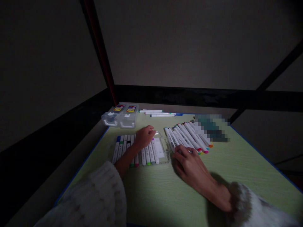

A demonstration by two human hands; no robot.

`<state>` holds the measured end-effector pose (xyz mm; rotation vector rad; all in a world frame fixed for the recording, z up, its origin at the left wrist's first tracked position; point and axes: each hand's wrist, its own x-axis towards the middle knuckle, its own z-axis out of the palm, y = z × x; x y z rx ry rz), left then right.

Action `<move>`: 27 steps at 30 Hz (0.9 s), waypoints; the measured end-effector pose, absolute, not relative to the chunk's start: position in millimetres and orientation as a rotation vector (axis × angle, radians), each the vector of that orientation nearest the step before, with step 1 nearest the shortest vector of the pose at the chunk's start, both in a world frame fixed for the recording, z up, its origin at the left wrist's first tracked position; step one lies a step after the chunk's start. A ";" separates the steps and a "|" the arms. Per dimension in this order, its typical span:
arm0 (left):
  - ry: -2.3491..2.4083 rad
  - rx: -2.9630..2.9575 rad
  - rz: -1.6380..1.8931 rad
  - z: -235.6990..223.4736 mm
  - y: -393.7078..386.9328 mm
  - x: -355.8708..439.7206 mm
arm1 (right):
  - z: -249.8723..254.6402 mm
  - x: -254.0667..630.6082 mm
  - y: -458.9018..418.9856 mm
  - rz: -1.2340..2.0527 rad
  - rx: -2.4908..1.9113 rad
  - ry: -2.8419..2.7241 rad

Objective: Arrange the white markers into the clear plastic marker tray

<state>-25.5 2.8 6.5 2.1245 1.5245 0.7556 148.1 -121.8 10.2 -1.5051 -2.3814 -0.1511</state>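
A clear plastic tray [163,154] holds a row of white markers [123,146] with coloured caps. My left hand [145,136] lies over the middle of that row, fingers curled down onto the markers at the tray's far edge. My right hand [189,164] rests on the table just right of the tray, fingertips touching the near ends of a second loose row of markers [187,135] that fans out to the right. Both sleeves are of white knit.
Two clear plastic cases [121,118] with coloured labels stand at the table's back left. A few more markers [158,113] lie at the far edge. A blurred dark patch [211,127] sits at the back right. The green table [165,195] has blue edging.
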 end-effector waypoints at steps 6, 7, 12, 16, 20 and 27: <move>1.536 2.125 0.759 4.9 3.6 -24.8 | 9.4 148.3 -121.8 -0.141 -1.532 -2.396; 1.532 2.127 0.762 5.0 3.7 -24.8 | 9.3 148.3 -121.7 -0.138 -1.533 -2.395; 1.522 2.124 0.762 5.5 3.9 -25.1 | 11.2 147.4 -122.7 -0.119 -1.491 -2.379; 1.513 2.127 0.777 4.5 4.4 -25.6 | 13.2 145.4 -125.4 -0.076 -1.321 -2.395; 1.502 2.132 0.797 2.8 5.3 -26.2 | 12.9 141.7 -129.5 -0.027 -1.108 -2.488; 1.478 2.133 0.812 -1.1 8.4 -26.7 | 15.3 135.4 -133.7 0.016 -1.006 -2.584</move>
